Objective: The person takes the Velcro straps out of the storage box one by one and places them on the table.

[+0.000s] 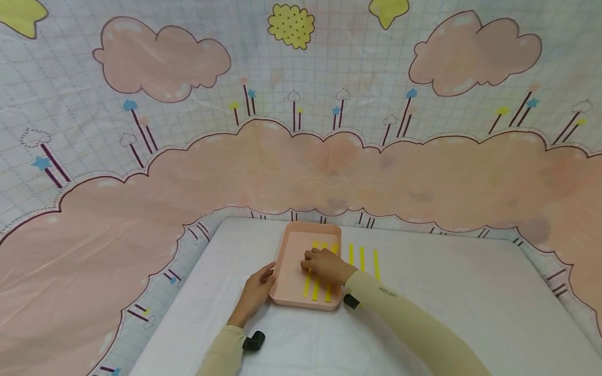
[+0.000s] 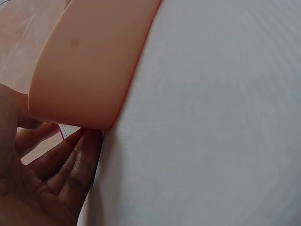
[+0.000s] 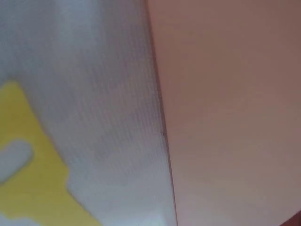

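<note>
A shallow pink tray (image 1: 291, 297) lies on the white table, holding several thin yellow strips (image 1: 315, 289) side by side in its right half. My left hand (image 1: 256, 292) grips the tray's left side; in the left wrist view, its bent fingers (image 2: 77, 174) touch the tray wall (image 2: 89, 70). Over the middle of the tray is my right hand (image 1: 326, 265), fingers bent downward and covering part of the strips. Whether anything is between its fingertips is hidden. Only a sliver of that hand shows at the corner of the right wrist view.
Right of the tray, three more yellow strips (image 1: 362, 258) lie on the white table (image 1: 447, 303). A yellow flat piece (image 3: 37, 183) with a slot shows beside the tray in the right wrist view. A cloud-patterned cloth (image 1: 305, 172) hangs behind and around the table.
</note>
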A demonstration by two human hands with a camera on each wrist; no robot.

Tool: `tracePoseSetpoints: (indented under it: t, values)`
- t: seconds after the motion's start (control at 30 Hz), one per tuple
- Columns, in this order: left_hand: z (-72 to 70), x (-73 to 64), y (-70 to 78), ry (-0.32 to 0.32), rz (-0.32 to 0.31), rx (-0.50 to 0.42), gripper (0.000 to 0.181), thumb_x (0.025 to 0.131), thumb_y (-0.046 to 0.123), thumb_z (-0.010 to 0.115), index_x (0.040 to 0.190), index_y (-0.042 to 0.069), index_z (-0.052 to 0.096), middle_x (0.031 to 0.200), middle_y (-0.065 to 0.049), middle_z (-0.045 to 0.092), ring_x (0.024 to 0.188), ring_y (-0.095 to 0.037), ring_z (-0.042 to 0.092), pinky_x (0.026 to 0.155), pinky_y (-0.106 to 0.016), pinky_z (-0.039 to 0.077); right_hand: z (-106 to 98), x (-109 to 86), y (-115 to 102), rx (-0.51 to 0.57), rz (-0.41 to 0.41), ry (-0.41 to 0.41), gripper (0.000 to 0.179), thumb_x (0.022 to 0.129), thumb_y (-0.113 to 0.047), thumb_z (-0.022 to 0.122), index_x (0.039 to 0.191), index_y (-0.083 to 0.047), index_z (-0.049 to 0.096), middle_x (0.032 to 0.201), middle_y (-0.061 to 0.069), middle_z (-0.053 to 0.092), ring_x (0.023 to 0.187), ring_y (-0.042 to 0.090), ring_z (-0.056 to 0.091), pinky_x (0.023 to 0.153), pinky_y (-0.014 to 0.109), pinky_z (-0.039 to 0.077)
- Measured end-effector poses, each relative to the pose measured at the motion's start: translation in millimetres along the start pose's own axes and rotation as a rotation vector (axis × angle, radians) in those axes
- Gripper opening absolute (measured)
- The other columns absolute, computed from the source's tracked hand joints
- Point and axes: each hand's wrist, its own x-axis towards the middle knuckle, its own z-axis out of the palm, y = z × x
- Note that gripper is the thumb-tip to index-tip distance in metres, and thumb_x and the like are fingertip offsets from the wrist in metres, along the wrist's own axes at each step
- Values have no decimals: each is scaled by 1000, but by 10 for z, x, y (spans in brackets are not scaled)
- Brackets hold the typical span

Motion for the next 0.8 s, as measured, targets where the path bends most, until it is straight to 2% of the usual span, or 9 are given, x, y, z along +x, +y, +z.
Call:
tracePoseSetpoints:
  t: [0.2,0.4,0.63,0.8]
  values:
    - [13,21,-21,10,9,6,43,97,11,58,139,9,56,127,-24,65,117,-36,63,100,-48,51,-16,6,-4,-4,0,-17,19,96,-14,62,110,-26,66,109,-4,59,102,14,53,91,31,51]
    - [14,27,-24,11,15,-1,43,97,10,58,139,8,56,126,-24,65,116,-36,63,99,-49,51,-31,0,-17,-127,-44,-6,16,98,-19,59,112,-26,64,108,-4,59,103,15,54,93,31,51]
    - [24,10,-36,10,-1,17,42,97,12,58,139,10,56,126,-22,65,116,-36,63,99,-49,51,-19,-10,-22,-244,-120,75,9,98,-23,59,105,-26,64,103,-5,58,95,12,53,77,24,50]
    - [21,6,-41,5,7,11,42,97,11,58,139,10,56,125,-23,65,117,-36,63,99,-49,51,-27,-5,-31,-249,-145,134,10,99,-21,58,106,-25,63,104,-6,58,95,11,53,80,21,52]
